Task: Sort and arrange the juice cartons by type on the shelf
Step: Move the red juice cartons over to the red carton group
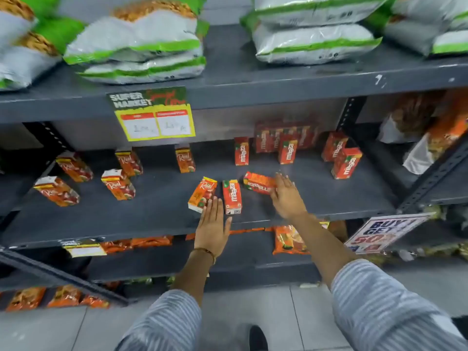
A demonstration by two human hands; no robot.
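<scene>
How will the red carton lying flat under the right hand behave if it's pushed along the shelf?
The red carton lies on a broad face, so it will probably slide, not tip. Its boxy shape suggests stiffness. The right hand touches one end, so it may swivel.

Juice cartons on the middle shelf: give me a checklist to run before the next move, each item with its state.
1. Left hand free, fingers flat beside the lying Real carton: ok.
2. Right hand resting on the lying Maaza carton, grasp closed: cannot tell.
3. Front Maaza carton between the hands lying flat: not ok.
4. Types separated, Real left, Maaza right: not ok, three lie mixed in front.
5. Bare shelf space leftward for the Real carton: ok.
</scene>
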